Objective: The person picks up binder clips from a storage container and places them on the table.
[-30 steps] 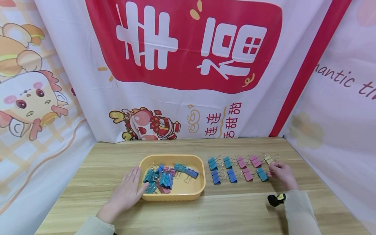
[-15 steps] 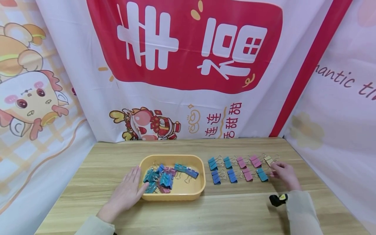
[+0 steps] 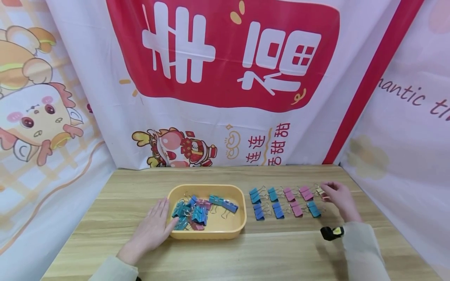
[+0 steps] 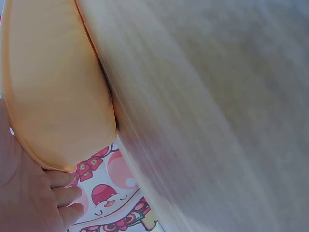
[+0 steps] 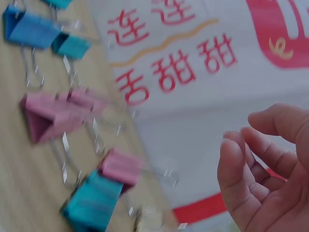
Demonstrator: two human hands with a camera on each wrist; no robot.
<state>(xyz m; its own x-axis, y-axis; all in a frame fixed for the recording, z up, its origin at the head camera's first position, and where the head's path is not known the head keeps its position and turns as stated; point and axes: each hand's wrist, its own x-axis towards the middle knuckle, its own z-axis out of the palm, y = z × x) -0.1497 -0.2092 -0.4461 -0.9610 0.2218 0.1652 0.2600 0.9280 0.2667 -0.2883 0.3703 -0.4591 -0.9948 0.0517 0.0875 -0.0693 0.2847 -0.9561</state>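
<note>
My left hand [image 3: 151, 226] lies with straight fingers along the left end of a yellow plastic tray [image 3: 228, 228], its thumb over the rim. In the left wrist view its fingers [image 4: 65, 195] reach past the tray's wall [image 4: 58, 87]. Inside the tray is a loose heap of blue, teal and pink binder clips [image 3: 199, 215]. My right hand [image 3: 340, 200] hovers at the right end of two rows of clips, overlapping a cream binder clip [image 3: 320, 191] in the head view. The right wrist view shows its thumb and fingers [image 5: 231, 162] bent but apart, with nothing between them.
In the near row lie blue clips [image 3: 259, 212], a pink clip [image 3: 296, 208] and a teal clip [image 3: 313, 209]. The far row holds teal clips [image 3: 254, 195] and pink clips [image 3: 306, 192]. Printed cloth [image 3: 225, 117] hangs behind the wooden table [image 3: 225, 257].
My right hand has moved away from beside the near row's teal clip, up and toward the back by the cream clip. The left hand and the tray keep their places.
</note>
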